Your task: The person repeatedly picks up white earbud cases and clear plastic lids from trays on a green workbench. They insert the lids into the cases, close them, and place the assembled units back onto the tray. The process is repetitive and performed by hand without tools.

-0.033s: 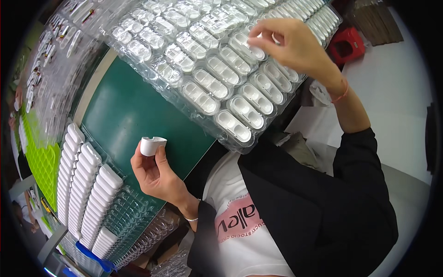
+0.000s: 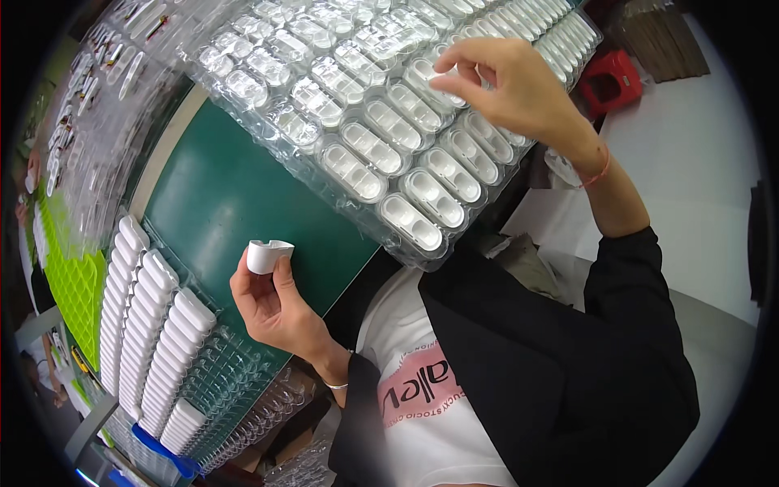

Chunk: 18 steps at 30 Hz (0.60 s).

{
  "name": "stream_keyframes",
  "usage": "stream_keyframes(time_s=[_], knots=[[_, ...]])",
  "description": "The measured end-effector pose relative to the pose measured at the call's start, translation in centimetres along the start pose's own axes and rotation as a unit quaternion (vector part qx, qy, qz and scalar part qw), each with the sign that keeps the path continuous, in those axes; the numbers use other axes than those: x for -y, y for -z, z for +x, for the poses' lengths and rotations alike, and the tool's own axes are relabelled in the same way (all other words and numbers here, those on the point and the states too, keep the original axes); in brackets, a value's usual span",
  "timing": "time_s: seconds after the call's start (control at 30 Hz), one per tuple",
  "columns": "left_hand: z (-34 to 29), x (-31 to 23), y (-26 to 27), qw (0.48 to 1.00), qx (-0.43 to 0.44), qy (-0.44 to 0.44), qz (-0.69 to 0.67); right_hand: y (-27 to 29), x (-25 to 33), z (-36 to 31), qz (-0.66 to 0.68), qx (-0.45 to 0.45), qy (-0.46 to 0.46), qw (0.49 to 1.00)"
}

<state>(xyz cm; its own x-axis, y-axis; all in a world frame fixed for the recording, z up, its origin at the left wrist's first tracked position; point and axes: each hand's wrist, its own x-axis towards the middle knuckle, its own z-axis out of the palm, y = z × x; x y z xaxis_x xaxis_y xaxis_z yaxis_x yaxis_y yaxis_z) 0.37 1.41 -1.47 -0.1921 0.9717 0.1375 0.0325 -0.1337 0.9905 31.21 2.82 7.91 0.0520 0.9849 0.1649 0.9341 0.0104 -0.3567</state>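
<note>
Between thumb and fingers, my left hand [image 2: 280, 316] grips a small white plastic shell [image 2: 266, 258], rounded and with a notch in its upper edge, held above the green table mat [image 2: 235, 191]. My right hand [image 2: 519, 93] hovers over a clear blister tray [image 2: 312, 174] at the far right. Its thumb and index finger are apart, with nothing seen held between them. Rows of oval white plastic inserts [image 2: 353, 172] with hollow compartments fill that tray.
At the left, rows of white plastic cases [image 2: 162, 349] stand packed in another clear tray. A green textured mat [image 2: 75, 296] and clear trays with small parts [image 2: 97, 97] lie beyond. A red plastic stool [image 2: 610, 83] stands at the far right.
My right hand has shifted slightly left and toward me, and its thumb and index finger sit a little lower left over the tray. My left hand and the shell stay put.
</note>
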Motion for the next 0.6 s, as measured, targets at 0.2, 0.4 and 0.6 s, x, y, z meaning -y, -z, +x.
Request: stream_keyframes(time_s=[0.2,0.4,0.6], knots=[[0.1,-0.3,0.2,1.000,0.000,-0.010,-0.021,-1.6,0.2,0.7,-0.040,-0.030,0.038,0.998],[0.2,0.0,0.3,0.994,-0.020,0.007,-0.110,-0.2,1.6,1.7,0.072,0.010,0.047,0.996],[0.2,-0.2,0.3,0.995,-0.012,0.011,-0.096,-1.3,2.5,3.1,0.090,-0.046,0.199,0.975]])
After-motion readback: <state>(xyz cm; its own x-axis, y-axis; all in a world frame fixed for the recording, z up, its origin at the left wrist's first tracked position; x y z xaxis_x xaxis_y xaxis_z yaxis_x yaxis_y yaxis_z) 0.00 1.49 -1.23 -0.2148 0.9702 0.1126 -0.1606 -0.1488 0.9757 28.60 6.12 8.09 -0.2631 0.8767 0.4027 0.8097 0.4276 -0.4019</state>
